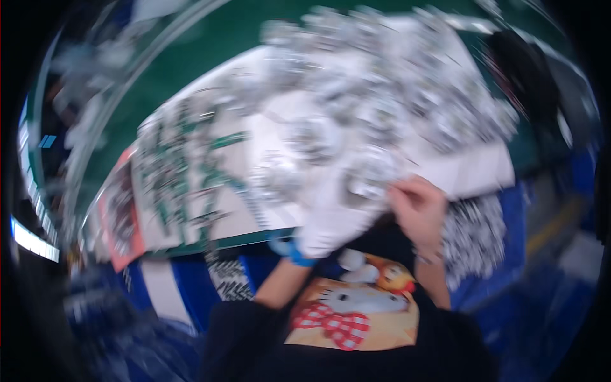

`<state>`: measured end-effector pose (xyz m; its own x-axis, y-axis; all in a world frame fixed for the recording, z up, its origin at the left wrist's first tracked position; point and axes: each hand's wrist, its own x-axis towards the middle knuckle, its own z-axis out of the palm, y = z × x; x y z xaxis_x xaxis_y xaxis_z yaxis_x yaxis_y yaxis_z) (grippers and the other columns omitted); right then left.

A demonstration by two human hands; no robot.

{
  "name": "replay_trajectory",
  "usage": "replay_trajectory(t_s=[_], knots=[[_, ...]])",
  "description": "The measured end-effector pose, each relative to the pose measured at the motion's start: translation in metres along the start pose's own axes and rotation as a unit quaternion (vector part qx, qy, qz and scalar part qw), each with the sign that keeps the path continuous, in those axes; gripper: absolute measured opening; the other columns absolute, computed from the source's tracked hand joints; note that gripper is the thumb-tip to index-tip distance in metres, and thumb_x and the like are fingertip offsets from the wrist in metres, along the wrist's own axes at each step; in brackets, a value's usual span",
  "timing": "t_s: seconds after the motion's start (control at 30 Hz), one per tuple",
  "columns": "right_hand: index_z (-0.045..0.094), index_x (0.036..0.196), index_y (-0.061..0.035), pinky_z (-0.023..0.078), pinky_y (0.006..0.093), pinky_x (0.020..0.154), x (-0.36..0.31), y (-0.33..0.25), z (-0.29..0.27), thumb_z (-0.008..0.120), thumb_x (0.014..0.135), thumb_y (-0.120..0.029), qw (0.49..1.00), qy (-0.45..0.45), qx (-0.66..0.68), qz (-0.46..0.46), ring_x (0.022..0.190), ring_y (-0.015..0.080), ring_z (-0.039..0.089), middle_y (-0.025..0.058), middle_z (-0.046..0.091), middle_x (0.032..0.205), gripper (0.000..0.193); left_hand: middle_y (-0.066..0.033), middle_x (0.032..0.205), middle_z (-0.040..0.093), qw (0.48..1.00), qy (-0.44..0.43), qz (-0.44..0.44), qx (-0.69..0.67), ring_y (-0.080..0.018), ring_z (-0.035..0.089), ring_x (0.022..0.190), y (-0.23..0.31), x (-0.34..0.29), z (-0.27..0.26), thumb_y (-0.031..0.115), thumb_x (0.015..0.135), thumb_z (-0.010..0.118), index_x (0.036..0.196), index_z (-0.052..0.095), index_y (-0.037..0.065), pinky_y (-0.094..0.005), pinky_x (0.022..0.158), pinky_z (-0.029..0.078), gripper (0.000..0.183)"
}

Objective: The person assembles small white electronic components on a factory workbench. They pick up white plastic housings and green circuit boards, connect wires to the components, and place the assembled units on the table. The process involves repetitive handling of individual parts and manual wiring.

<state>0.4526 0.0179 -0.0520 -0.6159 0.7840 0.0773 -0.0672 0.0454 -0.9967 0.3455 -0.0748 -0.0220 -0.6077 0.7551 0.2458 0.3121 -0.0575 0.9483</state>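
My left hand (332,219), in a white glove with a blue band at the wrist, grips a shiny silvery round part (370,173) above the near edge of the white-covered table. Close against the right side of that part is my bare right hand (421,207). Its thumb and fingers are pinched together, and blur hides what they hold, if anything. Many similar silvery round parts (313,137) lie just beyond my hands. To the left, thin green strips (181,172) with small dark and metallic bits rest in rows on the white sheet.
The white sheet (461,172) covers part of a green tabletop (184,54). A red-pink tray (121,213) sits at the left edge. Below the right edge, a blue bin (514,223) holds many small grey-white pieces (474,239). A black object (525,76) stands at the far right.
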Motion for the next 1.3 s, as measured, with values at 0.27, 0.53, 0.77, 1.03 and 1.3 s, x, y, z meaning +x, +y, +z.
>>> replay_trajectory(t_s=[0.27, 0.53, 0.77, 1.03, 1.3], knots=[[0.056, 0.083, 0.0033, 0.026, 0.0164, 0.034, 0.004, 0.017, -0.028, 0.05, 0.086, 0.001, 0.999, -0.025, 0.0, 0.04, 0.042, 0.0015, 0.035, -0.0001, 0.047, 0.064, 0.006, -0.0163, 0.097, 0.054, 0.997, 0.028, 0.059, 0.043, -0.0344, 0.052, 0.091, 0.008, 0.008, -0.009, 0.021, 0.067, 0.068, 0.102, 0.051, 0.006, -0.0389, 0.079, 0.042, 0.041], [0.056, 0.085, 0.0032, 0.025, 0.0172, 0.034, 0.004, 0.039, -0.029, 0.051, 0.086, 0.0, 1.0, 0.008, -0.003, -0.003, 0.042, 0.0024, 0.034, 0.001, 0.047, 0.068, 0.006, -0.0176, 0.105, 0.054, 0.999, 0.024, 0.019, 0.037, -0.0354, 0.051, 0.099, 0.002, -0.004, -0.003, 0.022, 0.07, 0.067, 0.106, 0.051, 0.006, -0.0378, 0.085, 0.041, 0.043], [0.061, 0.08, 0.0063, 0.043, 0.0185, 0.055, 0.012, 0.005, -0.012, 0.059, 0.076, 0.006, 0.997, -0.044, -0.062, -0.014, 0.066, 0.0095, 0.055, 0.0054, 0.055, 0.077, 0.004, -0.0146, 0.096, 0.058, 0.999, 0.003, 0.028, 0.033, -0.0248, 0.059, 0.086, -0.023, 0.013, 0.0, 0.01, 0.07, 0.068, 0.103, 0.054, 0.003, -0.0315, 0.076, 0.046, 0.037], [0.061, 0.076, 0.0056, 0.033, 0.0151, 0.046, 0.012, 0.005, -0.018, 0.061, 0.074, 0.007, 0.998, -0.055, 0.028, -0.021, 0.056, 0.0012, 0.046, 0.0015, 0.052, 0.069, 0.002, -0.0109, 0.116, 0.049, 0.996, 0.016, -0.068, -0.052, -0.0176, 0.051, 0.105, -0.021, 0.003, 0.013, -0.003, 0.07, 0.068, 0.125, 0.038, -0.001, -0.0294, 0.09, 0.042, 0.063], [0.062, 0.073, 0.0034, 0.031, 0.0153, 0.043, 0.011, -0.002, -0.014, 0.063, 0.073, 0.004, 0.998, -0.052, 0.044, -0.014, 0.051, -0.0008, 0.043, -0.0014, 0.051, 0.064, 0.001, -0.0108, 0.122, 0.045, 0.995, 0.032, -0.085, -0.036, -0.0178, 0.048, 0.109, -0.024, -0.004, 0.009, -0.001, 0.071, 0.071, 0.128, 0.033, 0.0, -0.0301, 0.091, 0.041, 0.069]])
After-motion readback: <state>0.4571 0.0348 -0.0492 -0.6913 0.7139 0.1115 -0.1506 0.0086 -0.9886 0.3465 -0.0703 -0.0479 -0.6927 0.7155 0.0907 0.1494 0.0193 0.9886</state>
